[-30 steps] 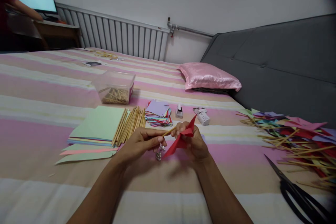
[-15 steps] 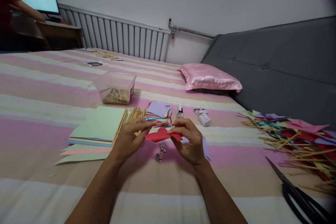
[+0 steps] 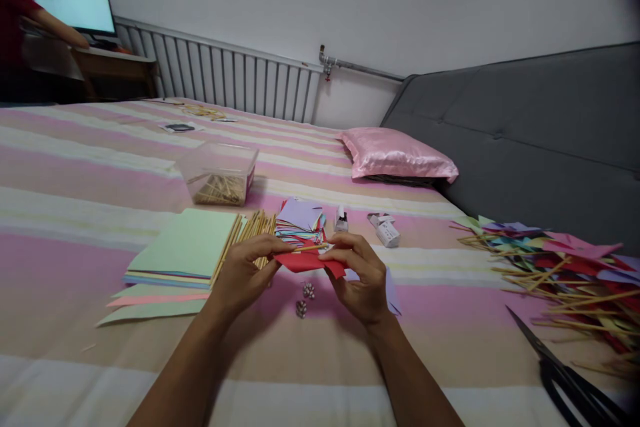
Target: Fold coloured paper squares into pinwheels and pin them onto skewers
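Note:
My left hand (image 3: 245,273) and my right hand (image 3: 360,277) meet above the striped bed, both pinched on a folded red paper piece (image 3: 307,260). A thin wooden stick (image 3: 311,248) lies across the top of the red paper, held between the fingertips of both hands. Two small patterned beads (image 3: 305,299) rest on the sheet just below my hands. A bundle of wooden sticks (image 3: 245,235) sits beside my left hand, next to a stack of pastel paper sheets (image 3: 185,252).
A pile of small coloured paper squares (image 3: 300,220), a clear plastic box of sticks (image 3: 220,173), a small stapler (image 3: 341,219) and a white box (image 3: 386,231) lie beyond. Finished paper pinwheels (image 3: 560,260) and black scissors (image 3: 570,373) are on the right. A pink pillow (image 3: 397,155) and another person at a desk (image 3: 30,20).
The red paper went from standing up tilted to lying flat between my hands, which rose slightly toward the paper squares. The stick now lies across its top.

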Available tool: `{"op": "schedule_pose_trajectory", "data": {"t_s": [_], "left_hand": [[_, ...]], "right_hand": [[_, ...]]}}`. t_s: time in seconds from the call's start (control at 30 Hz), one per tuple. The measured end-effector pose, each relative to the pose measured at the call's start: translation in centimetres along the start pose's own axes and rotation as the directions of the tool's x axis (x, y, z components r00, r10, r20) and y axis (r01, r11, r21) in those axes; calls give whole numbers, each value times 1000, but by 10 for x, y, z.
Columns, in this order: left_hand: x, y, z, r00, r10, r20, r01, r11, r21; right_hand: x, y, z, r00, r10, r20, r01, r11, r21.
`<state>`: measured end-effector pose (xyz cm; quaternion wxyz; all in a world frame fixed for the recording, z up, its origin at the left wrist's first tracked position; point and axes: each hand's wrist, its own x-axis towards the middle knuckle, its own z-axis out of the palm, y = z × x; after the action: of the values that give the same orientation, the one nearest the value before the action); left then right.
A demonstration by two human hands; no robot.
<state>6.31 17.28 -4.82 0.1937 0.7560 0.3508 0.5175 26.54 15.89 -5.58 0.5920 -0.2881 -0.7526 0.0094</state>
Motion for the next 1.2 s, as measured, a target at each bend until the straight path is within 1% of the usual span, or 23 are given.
{"op": "schedule_pose_trajectory", "data": {"t_s": [0.2,0.33,0.57,0.8,1.2], "left_hand": [[0,1,2,999,-9,43,10,999,-31],[0,3,2,998,-32,48,34,999,-41],[-1,3,2,997,-34,67,37,998,-43],[0,5,2,993,-58,105,65,996,-59],[-1,4,3,994,-66,82,69,997,-34]], "right_hand": [[2,-2,-1,1000,-13,-9,13,1000,-1],[2,-3,-1,1000,-10,-11,10,1000,0],[1,-4,-1,1000,-9,-29,9,1000,-1],[1,-5,0,1000,3,-31,-4,1000,-16],[1,-5,0,999,30,-23,-31,999,-22]]}}
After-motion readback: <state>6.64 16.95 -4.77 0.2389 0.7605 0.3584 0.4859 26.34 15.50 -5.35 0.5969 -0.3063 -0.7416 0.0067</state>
